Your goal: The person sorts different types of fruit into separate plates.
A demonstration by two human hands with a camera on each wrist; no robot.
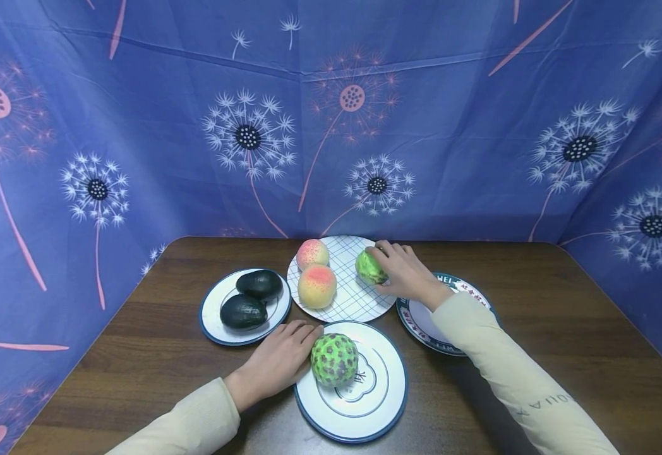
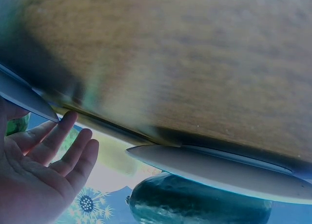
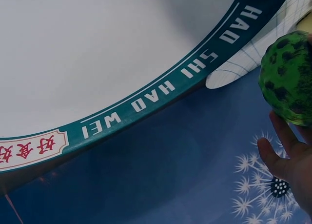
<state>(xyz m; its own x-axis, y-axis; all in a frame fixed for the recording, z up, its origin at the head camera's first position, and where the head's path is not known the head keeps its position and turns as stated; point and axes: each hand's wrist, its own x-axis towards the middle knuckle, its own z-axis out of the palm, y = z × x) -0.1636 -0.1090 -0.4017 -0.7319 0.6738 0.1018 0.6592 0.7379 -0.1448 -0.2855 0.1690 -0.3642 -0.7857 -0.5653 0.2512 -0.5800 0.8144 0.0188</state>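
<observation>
My right hand (image 1: 407, 272) grips a green sugar apple (image 1: 369, 268) with dark patches at the right side of a white checked plate (image 1: 345, 309). Its fingers lie around the fruit (image 3: 287, 80) in the right wrist view. Nearer me, another spotted green sugar apple (image 1: 334, 359) sits on a blue-rimmed white plate (image 1: 376, 417). My left hand (image 1: 280, 357) is at that plate's upper left rim, fingertips close beside the fruit. In the left wrist view the left fingers (image 2: 80, 158) are loosely extended at the plate's edge (image 2: 29, 99).
Two peaches (image 1: 316, 286) rest on the left of the checked plate. Further left, a blue-rimmed plate (image 1: 213, 316) bears two dark green avocados (image 1: 244, 312). A teal-rimmed plate with lettering (image 1: 422, 325) lies under my right forearm. Behind the wooden table (image 1: 564, 316) hangs a blue dandelion-print cloth (image 1: 450, 126).
</observation>
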